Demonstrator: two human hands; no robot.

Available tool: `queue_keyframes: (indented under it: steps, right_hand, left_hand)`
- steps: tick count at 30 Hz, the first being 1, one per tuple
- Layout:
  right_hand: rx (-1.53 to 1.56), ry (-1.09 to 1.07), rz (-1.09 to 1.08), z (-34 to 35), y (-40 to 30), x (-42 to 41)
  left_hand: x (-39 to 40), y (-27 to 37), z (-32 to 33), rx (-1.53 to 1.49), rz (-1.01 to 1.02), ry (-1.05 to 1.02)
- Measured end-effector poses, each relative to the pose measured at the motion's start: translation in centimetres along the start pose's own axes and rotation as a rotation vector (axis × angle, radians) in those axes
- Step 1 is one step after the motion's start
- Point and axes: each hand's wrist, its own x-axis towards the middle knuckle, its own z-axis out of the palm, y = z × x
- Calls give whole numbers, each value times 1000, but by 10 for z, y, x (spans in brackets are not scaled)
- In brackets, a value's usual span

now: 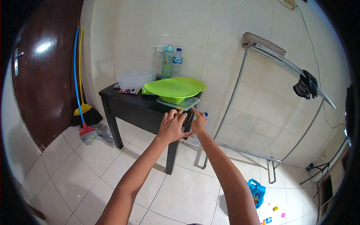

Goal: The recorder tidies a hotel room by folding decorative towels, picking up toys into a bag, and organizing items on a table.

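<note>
A black table (135, 105) stands against the tiled wall. On its front right corner lies a clear plastic lid (187, 103), with green plastic plates or shallow bowls (173, 87) just above and behind it. My left hand (173, 126), fingers spread, is at the table's front edge just below the lid; whether it touches is unclear. My right hand (199, 121) is at the lid's right corner, index finger extended towards it. Neither hand visibly holds anything. Behind the green plates are a translucent plastic box (136, 80), a green patterned bottle (167, 63) and a plastic water bottle (177, 63).
A metal drying rack (239, 81) with a basket (264, 43) and dark cloth (308, 84) stands right. A broom (87, 111) and mop (87, 130) lean near the brown door (45, 78). A blue bag (256, 192) and small coloured pieces (275, 208) lie on the floor.
</note>
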Motion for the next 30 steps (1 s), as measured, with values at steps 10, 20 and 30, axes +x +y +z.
queue_keyframes:
  steps: [10,20,30]
  right_hand:
    - [49,-1,-26,2,0,-4]
    - [1423,27,528,17,-29,-32]
    - [1946,165,684,-9,-27,-59]
  left_hand:
    - [-4,5,-7,16,-36,-2]
    - [-20,-2,3,-268,79,261]
    - [-3,29,11,-419,336,233]
